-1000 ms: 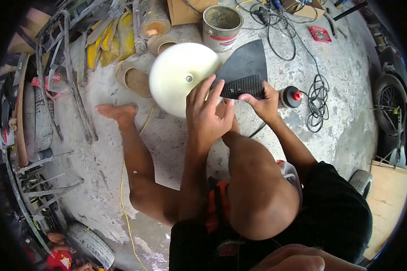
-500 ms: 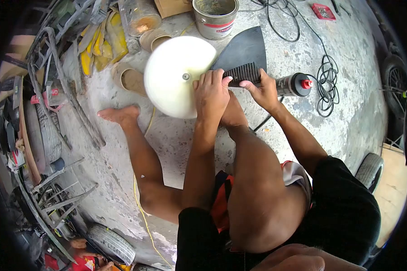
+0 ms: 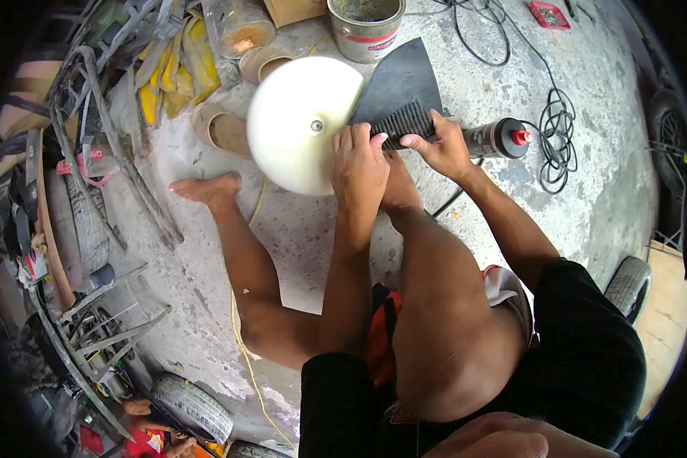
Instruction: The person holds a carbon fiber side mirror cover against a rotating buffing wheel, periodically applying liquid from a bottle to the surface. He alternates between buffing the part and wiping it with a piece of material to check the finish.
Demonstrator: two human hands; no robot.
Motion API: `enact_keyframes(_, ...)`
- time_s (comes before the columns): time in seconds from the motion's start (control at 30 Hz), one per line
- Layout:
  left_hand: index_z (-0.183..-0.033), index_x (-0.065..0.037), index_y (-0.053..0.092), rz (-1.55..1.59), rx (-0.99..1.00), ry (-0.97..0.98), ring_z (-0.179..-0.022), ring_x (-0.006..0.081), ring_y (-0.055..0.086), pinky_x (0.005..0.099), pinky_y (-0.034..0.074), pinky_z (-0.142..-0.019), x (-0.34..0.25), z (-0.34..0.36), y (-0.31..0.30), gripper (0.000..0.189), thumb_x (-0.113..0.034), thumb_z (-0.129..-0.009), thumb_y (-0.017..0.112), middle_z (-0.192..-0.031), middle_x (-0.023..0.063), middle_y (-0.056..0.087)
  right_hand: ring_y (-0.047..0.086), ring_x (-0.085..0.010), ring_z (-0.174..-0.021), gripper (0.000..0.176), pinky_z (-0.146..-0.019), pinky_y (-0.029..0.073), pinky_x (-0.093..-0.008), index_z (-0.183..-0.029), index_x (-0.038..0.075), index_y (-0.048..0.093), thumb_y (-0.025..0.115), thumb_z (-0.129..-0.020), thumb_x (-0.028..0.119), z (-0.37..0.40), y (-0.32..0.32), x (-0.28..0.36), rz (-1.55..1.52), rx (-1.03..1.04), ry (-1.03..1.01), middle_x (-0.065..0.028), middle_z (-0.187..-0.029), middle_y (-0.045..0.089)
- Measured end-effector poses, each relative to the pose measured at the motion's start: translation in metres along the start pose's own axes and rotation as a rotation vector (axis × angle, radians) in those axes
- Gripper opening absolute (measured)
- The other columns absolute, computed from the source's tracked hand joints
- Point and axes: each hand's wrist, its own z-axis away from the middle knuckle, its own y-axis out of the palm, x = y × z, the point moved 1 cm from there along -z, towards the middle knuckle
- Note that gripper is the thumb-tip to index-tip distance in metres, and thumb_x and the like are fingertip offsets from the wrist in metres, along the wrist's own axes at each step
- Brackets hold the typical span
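Observation:
A dark plastic panel (image 3: 401, 80) with a ribbed, grille-like section spans both my hands, its pointed end away from me. My left hand (image 3: 359, 168) is closed on the ribbed end, thumb on the near edge. My right hand (image 3: 444, 151) grips the right edge between thumb and fingers. Left of the panel stands a large pale buffing wheel (image 3: 294, 126) with a metal centre; the panel overlaps its right edge, though contact between them is hard to judge. By my right hand is a black bottle (image 3: 496, 140) with a red cap.
A metal paint can (image 3: 368, 34) stands behind the wheel. Black cable (image 3: 557, 141) coils at right. Cardboard tubes (image 3: 225, 131), yellow pieces (image 3: 179, 76) and metal frames (image 3: 118, 153) crowd the left. Another person (image 3: 156, 439) is at lower left, beside a tyre (image 3: 195, 404).
The panel has tilted, its ribbed section now slanting up to the right and its pointed end swung left toward the wheel. Both my hands keep their hold. The view has shifted slightly.

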Motion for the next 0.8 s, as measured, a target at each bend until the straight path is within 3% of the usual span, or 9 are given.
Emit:
enact_keyframes(0.27, -0.105, 0.001, 0.059, -0.019, 0.004, -0.068, -0.097, 0.04, 0.057, 0.0477, 0.046, -0.084, -0.004, 0.023, -0.013, 0.024, -0.021, -0.093, 0.062, -0.099, 0.0193, 0.064, 0.057, -0.0441, -0.065, 0.055, -0.058, 0.046, -0.0421, -0.084, 0.0, 0.055, 0.079, -0.078, 0.049, 0.018, 0.005, 0.006, 0.044, 0.065, 0.016, -0.0232, -0.071, 0.058)
enact_keyframes(0.33, -0.118, 0.001, 0.058, 0.14, 0.061, -0.182, -0.108, 0.039, 0.057, 0.0452, 0.046, -0.091, -0.009, 0.029, -0.021, 0.034, -0.018, -0.09, 0.066, -0.112, 0.0204, 0.062, 0.058, -0.0361, -0.061, 0.052, -0.058, 0.046, -0.0398, -0.087, -0.001, 0.057, 0.08, -0.079, 0.045, 0.025, 0.004, 0.005, -0.072, 0.019, -0.03, -0.0224, -0.071, 0.057)
enact_keyframes(0.37, -0.125, 0.001, 0.054, 0.176, -0.068, -0.091, -0.114, 0.038, 0.055, 0.0447, 0.046, -0.094, -0.016, 0.029, -0.034, 0.044, -0.016, -0.088, 0.069, -0.12, 0.0209, 0.059, 0.06, -0.0247, -0.063, 0.049, -0.061, 0.048, -0.0353, -0.091, -0.001, 0.06, 0.082, -0.078, 0.04, 0.031, -0.002, 0.011, -0.174, -0.009, 0.043, -0.0161, -0.073, 0.062)
enact_keyframes(0.4, -0.133, 0.002, 0.05, 0.217, -0.196, -0.002, -0.12, 0.037, 0.053, 0.0442, 0.045, -0.097, -0.023, 0.032, -0.049, 0.054, -0.014, -0.085, 0.071, -0.129, 0.0214, 0.055, 0.061, -0.0126, -0.086, 0.04, -0.08, 0.051, -0.0298, -0.114, -0.001, 0.062, 0.074, -0.09, 0.029, 0.035, -0.016, 0.026, -0.299, 0.01, 0.139, -0.0055, -0.1, 0.069)
enact_keyframes(0.47, -0.14, 0.004, 0.041, 0.166, -0.392, 0.06, -0.124, 0.0345, 0.05, 0.0439, 0.043, -0.102, -0.017, 0.044, -0.076, 0.066, -0.013, -0.084, 0.073, -0.137, 0.0222, 0.048, 0.065, -0.0152, -0.094, 0.042, -0.087, 0.053, -0.0329, -0.123, 0.0, 0.059, 0.061, -0.099, 0.034, 0.034, -0.036, 0.046, -0.868, -0.249, 0.376, -0.0089, -0.111, 0.068)
enact_keyframes(0.53, -0.139, 0.004, 0.041, 0.29, -0.504, -0.057, -0.123, 0.0303, 0.052, 0.0398, 0.045, -0.1, -0.006, 0.056, -0.101, 0.053, -0.013, -0.094, 0.063, -0.139, 0.0207, 0.048, 0.067, -0.0213, -0.1, 0.049, -0.092, 0.054, -0.0359, -0.125, -0.002, 0.056, 0.046, -0.104, 0.042, 0.027, -0.077, 0.101, -1.399, -0.206, 0.615, -0.0141, -0.117, 0.066)
enact_keyframes(0.57, -0.138, 0.004, 0.04, 0.369, -0.554, -0.134, -0.12, 0.0291, 0.054, 0.0384, 0.046, -0.099, 0.0, 0.061, -0.109, 0.048, -0.012, -0.098, 0.058, -0.139, 0.02, 0.05, 0.067, -0.0299, -0.104, 0.051, -0.092, 0.056, -0.0419, -0.125, -0.004, 0.054, 0.042, -0.105, 0.04, 0.03, -0.09, 0.092, -1.72, -0.023, 0.525, -0.0199, -0.118, 0.065)
enact_keyframes(0.67, -0.133, 0.004, 0.045, 0.539, -0.638, -0.238, -0.114, 0.0275, 0.059, 0.0365, 0.047, -0.098, 0.016, 0.072, -0.121, 0.037, -0.013, -0.101, 0.053, -0.13, 0.0181, 0.056, 0.066, -0.0377, -0.104, 0.049, -0.087, 0.058, -0.0536, -0.123, -0.009, 0.055, 0.04, -0.103, 0.034, 0.046, -0.105, 0.092, -1.94, 0.093, 0.72, -0.0271, -0.118, 0.063)
enact_keyframes(0.8, -0.123, 0.006, 0.052, 0.641, -0.664, -0.413, -0.104, 0.0248, 0.064, 0.0348, 0.048, -0.093, 0.015, 0.073, -0.127, 0.03, -0.017, -0.104, 0.048, -0.123, 0.0174, 0.061, 0.065, -0.0403, -0.104, 0.059, -0.085, 0.057, -0.0576, -0.122, -0.01, 0.055, 0.042, -0.102, 0.044, 0.061, -0.103, 0.12, -2.113, 0.182, 0.85, -0.0289, -0.119, 0.062)
